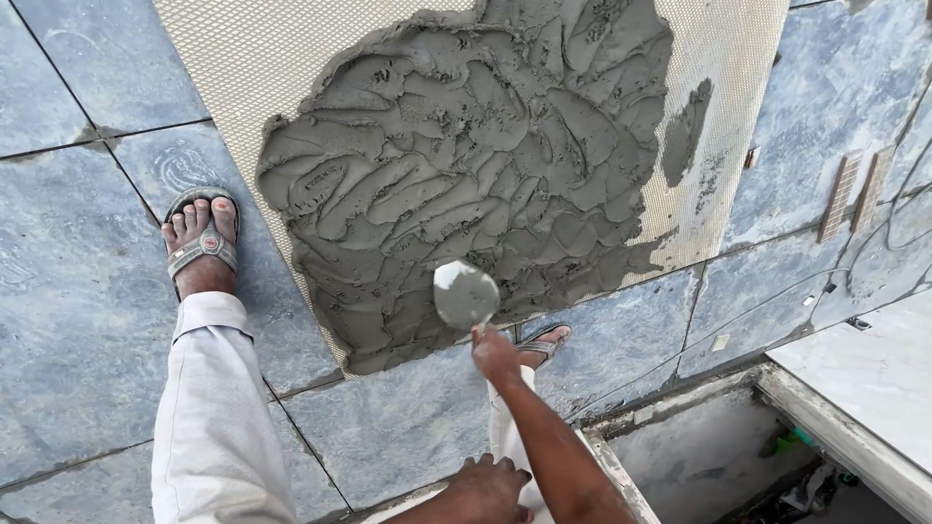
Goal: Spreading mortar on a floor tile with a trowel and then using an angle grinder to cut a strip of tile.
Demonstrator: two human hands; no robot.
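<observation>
While standing over a big tile (pixel 243 58) laid back-side up on the grey stone floor (pixel 78 281): right hand (pixel 494 353) closed around the handle of a small trowel (pixel 464 294), blade raised and coated in grey mortar (pixel 466 165), hovering over the lower edge of the spread. Mortar heaped thick across the middle of the tile, marked with curved strokes, with one separate smear (pixel 686 131) off to the right on the bare textured backing. Left hand (pixel 488 484) low in view, fingers curled and resting near the knee, holding nothing that can be seen. Left foot in a sandal (pixel 201 243) just beside the tile's left edge; right foot in a sandal (pixel 544 343) near its bottom edge, below the trowel. Pale trousers (pixel 218 427) on both legs. Open recess (pixel 699 456) with a pale ledge at lower right.
</observation>
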